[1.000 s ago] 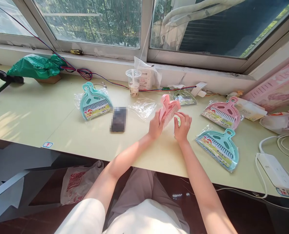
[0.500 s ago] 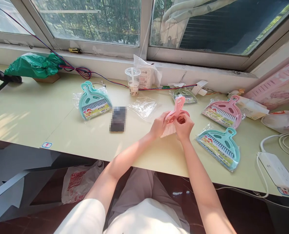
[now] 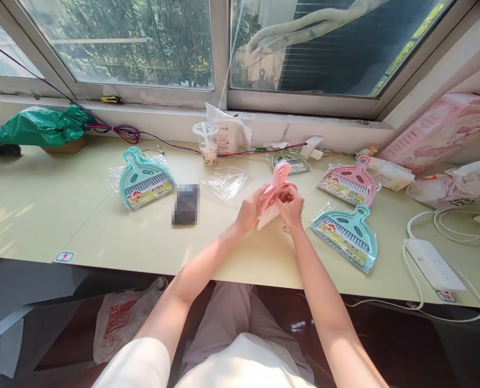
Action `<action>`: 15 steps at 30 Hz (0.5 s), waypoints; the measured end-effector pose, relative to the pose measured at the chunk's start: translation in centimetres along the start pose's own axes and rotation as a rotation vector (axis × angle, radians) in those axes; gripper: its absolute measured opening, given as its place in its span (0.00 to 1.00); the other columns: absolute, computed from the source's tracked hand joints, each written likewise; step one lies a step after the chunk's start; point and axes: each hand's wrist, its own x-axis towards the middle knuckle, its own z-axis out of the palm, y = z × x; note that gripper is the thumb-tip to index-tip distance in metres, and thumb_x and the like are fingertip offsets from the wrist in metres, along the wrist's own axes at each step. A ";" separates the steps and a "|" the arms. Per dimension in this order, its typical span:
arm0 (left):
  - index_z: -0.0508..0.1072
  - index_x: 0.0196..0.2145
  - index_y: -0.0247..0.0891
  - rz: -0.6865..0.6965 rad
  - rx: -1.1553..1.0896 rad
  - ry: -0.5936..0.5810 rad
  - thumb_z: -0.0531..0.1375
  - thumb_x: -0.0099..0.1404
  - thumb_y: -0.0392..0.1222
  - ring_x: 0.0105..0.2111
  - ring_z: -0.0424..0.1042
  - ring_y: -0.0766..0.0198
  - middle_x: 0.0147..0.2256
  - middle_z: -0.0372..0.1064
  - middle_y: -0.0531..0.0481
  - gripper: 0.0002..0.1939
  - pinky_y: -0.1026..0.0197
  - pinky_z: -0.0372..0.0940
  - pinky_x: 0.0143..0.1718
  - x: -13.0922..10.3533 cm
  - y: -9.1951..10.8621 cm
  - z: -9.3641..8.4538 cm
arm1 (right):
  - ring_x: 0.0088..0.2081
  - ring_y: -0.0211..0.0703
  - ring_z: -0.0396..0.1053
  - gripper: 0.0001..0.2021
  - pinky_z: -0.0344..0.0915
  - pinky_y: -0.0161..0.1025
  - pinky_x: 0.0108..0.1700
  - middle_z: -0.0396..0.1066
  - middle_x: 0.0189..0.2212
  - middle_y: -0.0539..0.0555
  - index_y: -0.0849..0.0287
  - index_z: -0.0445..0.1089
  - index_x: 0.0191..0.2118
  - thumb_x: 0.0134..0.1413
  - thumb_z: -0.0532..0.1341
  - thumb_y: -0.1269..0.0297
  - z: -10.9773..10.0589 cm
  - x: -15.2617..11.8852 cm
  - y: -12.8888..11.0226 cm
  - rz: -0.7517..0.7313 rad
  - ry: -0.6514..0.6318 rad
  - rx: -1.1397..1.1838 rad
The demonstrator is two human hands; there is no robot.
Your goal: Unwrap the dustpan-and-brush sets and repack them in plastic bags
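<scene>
Between my two hands a pink hand brush (image 3: 281,175) is held up over the table, its handle pointing away from me and its pale bristles down toward the left. My left hand (image 3: 249,210) grips its left side, with the fingers wrapped behind. At the right side my right hand (image 3: 292,207) is closed with fingertips pinched against the pink plastic. A bit of printed label (image 3: 286,225) peeks out below that hand. Whether a matching dustpan lies behind the brush is hard to make out.
Wrapped brush-and-dustpan sets lie around: teal (image 3: 143,175) at left, green (image 3: 292,161) behind, pink (image 3: 351,180) and another teal (image 3: 347,237) at right. A clear wrapper (image 3: 226,183), a plastic cup (image 3: 207,145), a blurred dark object (image 3: 185,205) and a power strip (image 3: 434,265) share the table.
The camera view has swung slightly right, so the table things sit further left. Both hands still hold the pink brush, now tilted a little differently, and a printed label edge shows under the right hand.
</scene>
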 end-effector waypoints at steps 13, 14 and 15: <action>0.73 0.47 0.36 -0.169 0.307 -0.034 0.48 0.69 0.50 0.42 0.71 0.57 0.43 0.74 0.45 0.21 0.61 0.64 0.43 4.6 -1.3 -8.8 | 0.29 0.40 0.63 0.11 0.57 0.35 0.33 0.67 0.24 0.49 0.56 0.70 0.31 0.52 0.60 0.53 -4.5 2.0 -1.3 -0.008 0.179 -0.403; 0.74 0.44 0.36 -0.202 0.327 -0.142 0.48 0.68 0.50 0.41 0.71 0.57 0.42 0.74 0.45 0.20 0.61 0.64 0.41 4.6 -1.5 -8.7 | 0.32 0.42 0.65 0.11 0.57 0.36 0.34 0.68 0.25 0.50 0.56 0.70 0.31 0.52 0.60 0.53 -4.9 2.2 -1.5 -0.003 0.194 -0.534; 0.75 0.41 0.37 -0.228 0.368 -0.222 0.48 0.67 0.49 0.40 0.71 0.57 0.40 0.74 0.46 0.19 0.61 0.63 0.40 4.5 -1.7 -8.5 | 0.34 0.45 0.66 0.11 0.57 0.37 0.35 0.70 0.26 0.52 0.55 0.70 0.30 0.52 0.61 0.54 -5.2 2.4 -1.8 0.009 0.189 -0.650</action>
